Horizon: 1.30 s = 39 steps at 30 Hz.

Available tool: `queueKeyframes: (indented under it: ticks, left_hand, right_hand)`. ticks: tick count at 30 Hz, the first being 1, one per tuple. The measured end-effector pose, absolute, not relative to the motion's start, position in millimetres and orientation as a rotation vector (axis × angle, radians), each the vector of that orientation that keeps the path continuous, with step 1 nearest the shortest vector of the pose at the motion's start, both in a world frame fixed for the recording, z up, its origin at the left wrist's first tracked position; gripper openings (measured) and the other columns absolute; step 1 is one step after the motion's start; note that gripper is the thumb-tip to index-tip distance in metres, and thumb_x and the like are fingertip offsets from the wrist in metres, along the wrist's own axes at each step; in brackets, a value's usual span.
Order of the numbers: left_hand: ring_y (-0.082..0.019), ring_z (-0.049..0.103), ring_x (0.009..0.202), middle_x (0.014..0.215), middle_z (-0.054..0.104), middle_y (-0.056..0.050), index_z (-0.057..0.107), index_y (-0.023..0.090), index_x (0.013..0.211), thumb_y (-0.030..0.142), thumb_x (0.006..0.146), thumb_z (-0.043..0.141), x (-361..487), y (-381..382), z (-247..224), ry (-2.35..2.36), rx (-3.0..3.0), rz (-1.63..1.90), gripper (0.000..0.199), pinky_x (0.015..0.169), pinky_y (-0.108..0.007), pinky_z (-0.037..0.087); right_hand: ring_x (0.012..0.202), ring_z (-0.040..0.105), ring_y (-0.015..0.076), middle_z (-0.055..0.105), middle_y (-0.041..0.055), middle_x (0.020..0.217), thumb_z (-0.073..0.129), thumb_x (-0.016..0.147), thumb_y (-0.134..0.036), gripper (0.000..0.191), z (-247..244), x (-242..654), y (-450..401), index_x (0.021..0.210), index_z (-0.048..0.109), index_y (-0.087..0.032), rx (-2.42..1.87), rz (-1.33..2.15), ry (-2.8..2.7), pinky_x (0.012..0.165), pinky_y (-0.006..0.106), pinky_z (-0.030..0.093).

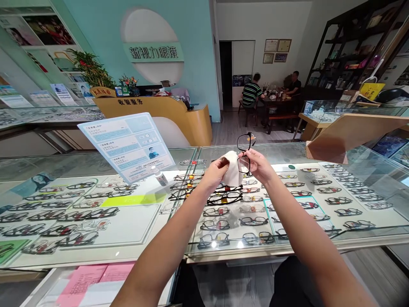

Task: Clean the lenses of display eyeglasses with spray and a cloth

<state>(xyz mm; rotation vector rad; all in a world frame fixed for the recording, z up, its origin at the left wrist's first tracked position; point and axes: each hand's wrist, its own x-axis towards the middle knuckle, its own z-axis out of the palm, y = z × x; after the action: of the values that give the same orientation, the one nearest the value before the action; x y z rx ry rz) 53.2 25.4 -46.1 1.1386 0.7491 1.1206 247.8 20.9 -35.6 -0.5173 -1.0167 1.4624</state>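
Above a glass display case, my right hand [259, 165] pinches a pair of black-framed eyeglasses [245, 142] held upright on end, one lens above the other. An orange mark or sticker shows on the upper lens. My left hand [216, 171] is closed on a white cleaning cloth [234, 169] with a dark edge. The cloth lies against or just beside the lower lens; whether it touches the glass I cannot tell. Beneath my hands, several dark eyeglasses [225, 198] with coloured tags rest on the counter.
A tilted blue-and-white sign [128, 145] and a small white bottle [160, 177] stand on the counter at left. A brown wooden panel [354, 132] rises at right. Below is a drawer with pink papers [83, 285]. Two people [252, 94] sit at a table farther back.
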Motion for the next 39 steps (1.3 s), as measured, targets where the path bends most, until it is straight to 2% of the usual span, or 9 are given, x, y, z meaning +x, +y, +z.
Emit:
queueKeyframes:
  ticks: [4,13,17,20,24,26,29,34,39]
  left_hand:
    - [-0.018,0.065,0.084,0.098,0.078,-0.005,0.079,0.015,0.118,0.042,0.065,0.097,56.2,20.7,-45.7,0.81,1.264,1.169,0.062,0.078,-0.029,0.049]
    - [-0.023,0.068,0.101,0.114,0.079,-0.009,0.078,0.015,0.123,0.035,0.068,0.092,69.6,11.1,-49.4,0.818,1.303,1.188,0.06,0.09,-0.031,0.05]
    - [-0.02,0.066,0.091,0.102,0.078,-0.005,0.077,0.015,0.122,0.037,0.069,0.095,73.8,3.0,-50.6,0.779,1.27,1.129,0.061,0.083,-0.028,0.048]
    - [-0.02,0.067,0.092,0.105,0.077,-0.006,0.077,0.015,0.121,0.036,0.067,0.096,73.3,-1.0,-48.3,0.683,1.209,1.081,0.061,0.082,-0.027,0.049]
    - [-0.021,0.068,0.09,0.103,0.077,-0.008,0.078,0.015,0.12,0.055,0.071,0.093,70.6,0.0,-43.9,0.587,1.051,1.044,0.065,0.08,-0.029,0.052]
    - [-0.019,0.066,0.084,0.097,0.077,-0.007,0.08,0.015,0.115,0.063,0.072,0.092,69.7,2.0,-42.9,0.64,1.023,1.046,0.065,0.074,-0.026,0.05]
    - [-0.013,0.061,0.073,0.089,0.074,-0.004,0.08,0.014,0.105,0.06,0.066,0.098,69.0,4.3,-42.9,0.721,1.013,1.029,0.063,0.066,-0.023,0.047]
    - [-0.014,0.064,0.076,0.089,0.075,-0.005,0.078,0.013,0.1,0.05,0.062,0.104,69.1,3.6,-43.1,0.612,1.003,1.001,0.059,0.074,-0.026,0.051]
    - [-0.013,0.064,0.07,0.088,0.076,-0.004,0.076,0.013,0.104,0.043,0.057,0.106,73.0,-1.0,-44.8,0.622,1.015,1.057,0.063,0.072,-0.026,0.051]
  right_hand:
    - [0.087,0.07,0.0137,0.08,0.0019,0.093,0.098,0.074,-0.045,0.034,-36.8,237.7,17.8,0.085,0.075,-0.022,-0.514,1.48,-1.008,0.081,0.024,0.056]
    - [0.079,0.066,0.0134,0.077,0.0019,0.092,0.094,0.077,-0.048,0.035,-42.6,227.6,15.3,0.088,0.077,-0.02,-0.527,1.463,-1.016,0.074,0.025,0.054]
    - [0.079,0.067,0.0141,0.077,0.0006,0.09,0.093,0.079,-0.047,0.031,-44.8,228.8,17.0,0.088,0.076,-0.023,-0.527,1.471,-0.98,0.073,0.025,0.056]
    - [0.076,0.067,0.0139,0.077,-0.0001,0.09,0.094,0.076,-0.048,0.034,-44.2,230.8,18.0,0.089,0.076,-0.022,-0.549,1.483,-0.948,0.067,0.024,0.056]
    - [0.069,0.065,0.0113,0.077,-0.0001,0.089,0.093,0.078,-0.05,0.035,-43.9,233.3,18.6,0.089,0.077,-0.021,-0.551,1.513,-0.977,0.056,0.021,0.051]
    - [0.069,0.064,0.0106,0.077,0.0001,0.089,0.092,0.081,-0.049,0.033,-44.9,233.7,18.9,0.089,0.077,-0.02,-0.536,1.518,-1.001,0.058,0.021,0.052]
    - [0.07,0.065,0.0108,0.077,0.0001,0.089,0.091,0.082,-0.048,0.032,-46.4,233.4,19.5,0.09,0.078,-0.02,-0.512,1.53,-1.006,0.062,0.021,0.054]
    - [0.073,0.067,0.013,0.078,-0.0001,0.092,0.095,0.075,-0.047,0.034,-43.8,232.3,18.9,0.088,0.075,-0.022,-0.497,1.52,-0.927,0.063,0.024,0.055]
    - [0.078,0.069,0.0128,0.078,-0.0021,0.091,0.097,0.073,-0.045,0.036,-41.7,227.8,15.5,0.086,0.073,-0.022,-0.466,1.527,-0.869,0.071,0.024,0.06]
